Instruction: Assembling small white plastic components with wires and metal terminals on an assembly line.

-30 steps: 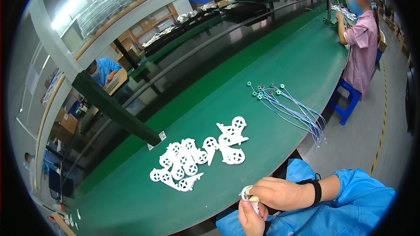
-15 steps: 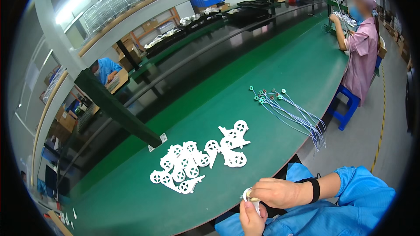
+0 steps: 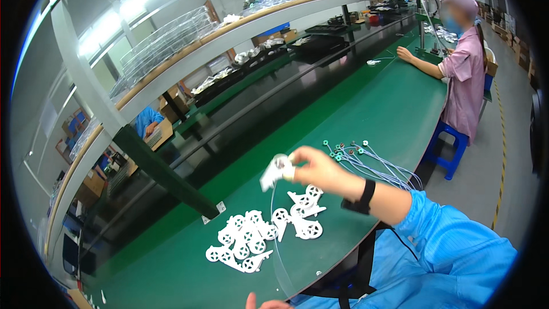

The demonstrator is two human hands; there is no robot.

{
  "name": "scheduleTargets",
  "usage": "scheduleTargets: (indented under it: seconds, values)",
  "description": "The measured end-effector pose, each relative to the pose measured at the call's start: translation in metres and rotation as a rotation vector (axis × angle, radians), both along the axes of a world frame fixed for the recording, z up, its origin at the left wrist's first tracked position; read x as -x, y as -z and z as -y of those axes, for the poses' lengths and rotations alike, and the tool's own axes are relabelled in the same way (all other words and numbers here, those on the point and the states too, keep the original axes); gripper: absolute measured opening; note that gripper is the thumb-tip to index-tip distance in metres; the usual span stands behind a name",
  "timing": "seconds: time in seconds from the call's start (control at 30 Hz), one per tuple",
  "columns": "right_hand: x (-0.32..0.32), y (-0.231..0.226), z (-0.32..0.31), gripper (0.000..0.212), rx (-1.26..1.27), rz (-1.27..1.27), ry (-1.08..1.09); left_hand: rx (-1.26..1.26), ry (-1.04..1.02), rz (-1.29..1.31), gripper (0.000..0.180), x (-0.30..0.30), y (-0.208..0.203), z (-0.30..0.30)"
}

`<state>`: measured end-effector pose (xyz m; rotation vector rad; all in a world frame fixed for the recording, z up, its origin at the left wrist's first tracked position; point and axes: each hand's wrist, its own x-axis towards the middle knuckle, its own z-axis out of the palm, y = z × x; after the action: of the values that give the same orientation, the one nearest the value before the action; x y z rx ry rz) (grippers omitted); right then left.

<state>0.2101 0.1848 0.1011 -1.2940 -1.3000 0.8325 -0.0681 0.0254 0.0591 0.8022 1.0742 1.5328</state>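
My right hand (image 3: 316,171) is raised over the green table, its fingers pinching a white plastic part (image 3: 275,174) with a rounded end. A thin pale wire (image 3: 276,246) hangs from that part down toward the table edge. At the bottom edge my left hand (image 3: 264,304) shows only in part, thumb apart from the fingers, with nothing visible in it. Below the held part lie several similar white plastic parts with spoked round wheels: a heap (image 3: 241,250) to the left and a smaller group (image 3: 310,229) to the right.
Blue-white wires (image 3: 384,166) with green and brown round ends lie to the right. A dark green post (image 3: 166,171) is bolted to the green tabletop (image 3: 171,269). At the far right a co-worker in pink (image 3: 464,80) sits on a blue stool (image 3: 448,144). Another person in blue (image 3: 147,120) sits across.
My right hand has lifted the white part up and left over the table, away from my left hand. The left hand has let go and moved left, low in view. The co-worker's arm has come down.
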Motion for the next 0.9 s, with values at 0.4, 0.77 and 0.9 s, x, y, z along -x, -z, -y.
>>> scheduleTargets:
  seconds: [0.4, 0.77, 0.9]
  values:
    - [-0.151, 0.041, 0.145, 0.026, 0.041, -0.028, 0.474, -0.119, 0.455, -0.628, 0.021, -0.033, 0.018, -0.053]
    - [-0.166, 0.047, 0.127, 0.034, 0.531, 0.620, 0.392, -0.742, 0.564, -1.419, 0.033, -0.100, 0.040, -0.113]
    - [-0.174, 0.064, 0.112, 0.027, 0.566, 0.649, 0.433, -0.790, 0.568, -1.400, 0.033, -0.097, 0.044, -0.113]
